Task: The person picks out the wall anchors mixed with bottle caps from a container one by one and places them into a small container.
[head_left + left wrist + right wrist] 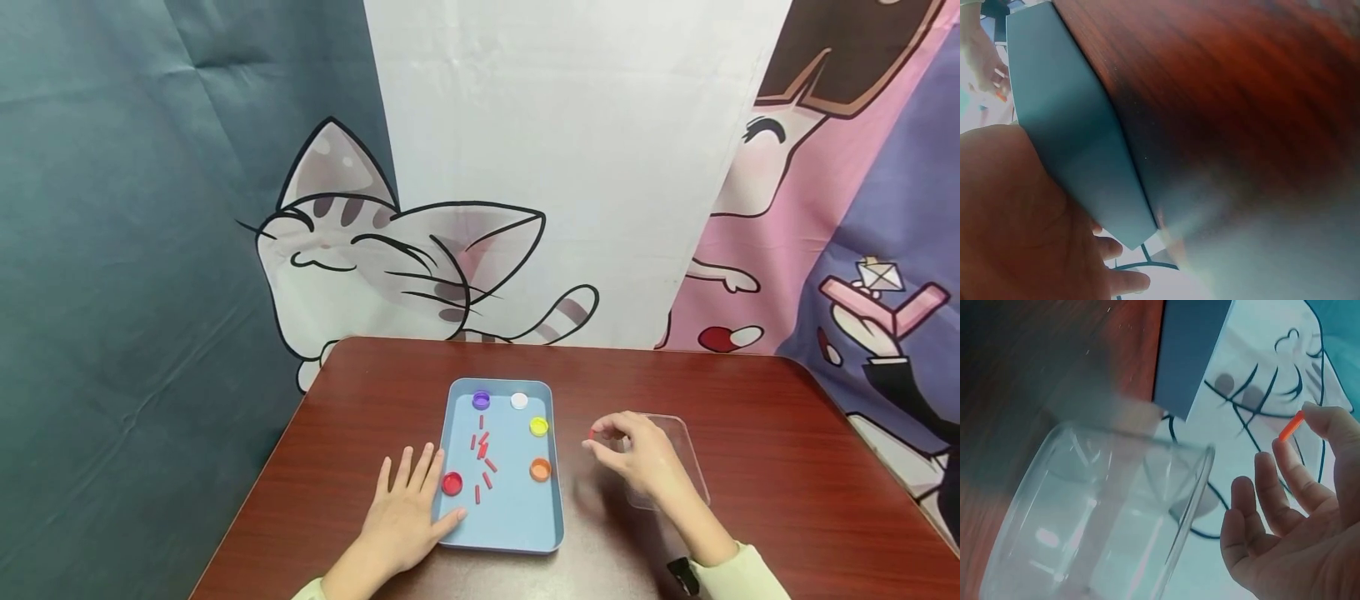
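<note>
My right hand (641,454) pinches a small red-orange stick (1291,426) between thumb and index fingertip, off the right side of the blue tray (510,529). Its other fingers are loosely bent in the right wrist view. With fingers spread, my left hand (401,517) lies against the tray's left edge, its thumb over the near left corner. Several similar red sticks (482,450) lie scattered down the middle of the tray. Around them sit small round caps: red (452,483), purple (481,401), white (519,401), yellow (538,427) and orange (540,469).
A clear plastic box (692,458) stands on the table right of the tray, partly behind my right hand and forearm. The dark red wooden table (360,400) ends at a printed curtain (510,125). A black band (683,575) shows at my right wrist.
</note>
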`<state>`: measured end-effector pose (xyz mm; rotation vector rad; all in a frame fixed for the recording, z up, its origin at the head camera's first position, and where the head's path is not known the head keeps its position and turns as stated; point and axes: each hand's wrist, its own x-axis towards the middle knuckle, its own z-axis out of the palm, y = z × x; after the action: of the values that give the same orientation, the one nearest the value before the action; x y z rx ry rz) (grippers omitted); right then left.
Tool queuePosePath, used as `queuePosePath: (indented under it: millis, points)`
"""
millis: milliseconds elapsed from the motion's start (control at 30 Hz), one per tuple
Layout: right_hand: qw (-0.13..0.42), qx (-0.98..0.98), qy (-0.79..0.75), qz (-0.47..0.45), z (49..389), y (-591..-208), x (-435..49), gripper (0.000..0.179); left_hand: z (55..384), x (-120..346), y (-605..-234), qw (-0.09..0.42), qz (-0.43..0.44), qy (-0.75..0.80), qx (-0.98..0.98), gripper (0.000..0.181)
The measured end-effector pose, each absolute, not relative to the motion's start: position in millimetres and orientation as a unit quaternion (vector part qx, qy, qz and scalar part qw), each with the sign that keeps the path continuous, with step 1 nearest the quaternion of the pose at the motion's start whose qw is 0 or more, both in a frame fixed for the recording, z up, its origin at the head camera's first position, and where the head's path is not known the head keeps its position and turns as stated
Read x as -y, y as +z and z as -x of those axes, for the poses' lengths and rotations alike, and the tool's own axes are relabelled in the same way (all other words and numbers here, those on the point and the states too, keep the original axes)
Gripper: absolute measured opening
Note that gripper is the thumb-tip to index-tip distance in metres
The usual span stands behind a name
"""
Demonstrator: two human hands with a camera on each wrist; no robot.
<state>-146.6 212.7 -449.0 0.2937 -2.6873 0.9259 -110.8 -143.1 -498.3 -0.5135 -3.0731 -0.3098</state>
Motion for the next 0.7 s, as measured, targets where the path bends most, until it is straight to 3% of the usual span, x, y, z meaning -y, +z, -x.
queuePosePath:
  millis: [700]
  points:
    - [0.159,0.923,0.347,-0.053,136,-452,-286,0.017,110,144,-499,0.001,0.163,-0.099,0.982,0.089]
